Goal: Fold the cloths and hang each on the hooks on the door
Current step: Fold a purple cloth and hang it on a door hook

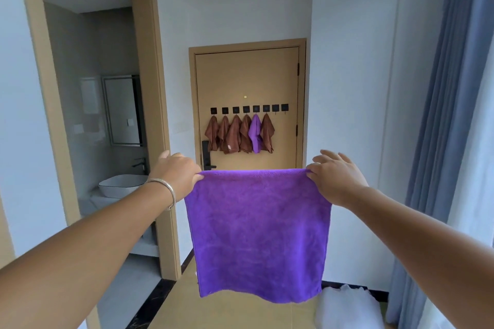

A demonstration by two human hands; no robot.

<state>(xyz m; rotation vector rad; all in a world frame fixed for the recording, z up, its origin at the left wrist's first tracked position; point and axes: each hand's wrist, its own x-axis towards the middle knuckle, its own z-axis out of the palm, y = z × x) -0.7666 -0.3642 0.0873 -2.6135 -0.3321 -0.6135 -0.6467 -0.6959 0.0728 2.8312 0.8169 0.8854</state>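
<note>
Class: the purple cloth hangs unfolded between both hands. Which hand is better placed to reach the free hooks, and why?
Probably the right hand: the two free hooks sit at the row's right end. Both hands pinch the purple cloth.

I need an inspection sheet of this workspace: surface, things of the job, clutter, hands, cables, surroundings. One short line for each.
Surface: door shut, eight hooks in a row.
Job's things: six hanging cloths on the left six hooks; the right two free; purple cloth held spread.
Clutter: white bag on the floor.
Hands: left hand and right hand pinch the top corners.
Cables: nothing seen.
Surroundings: bathroom sink left, curtain right.
</note>
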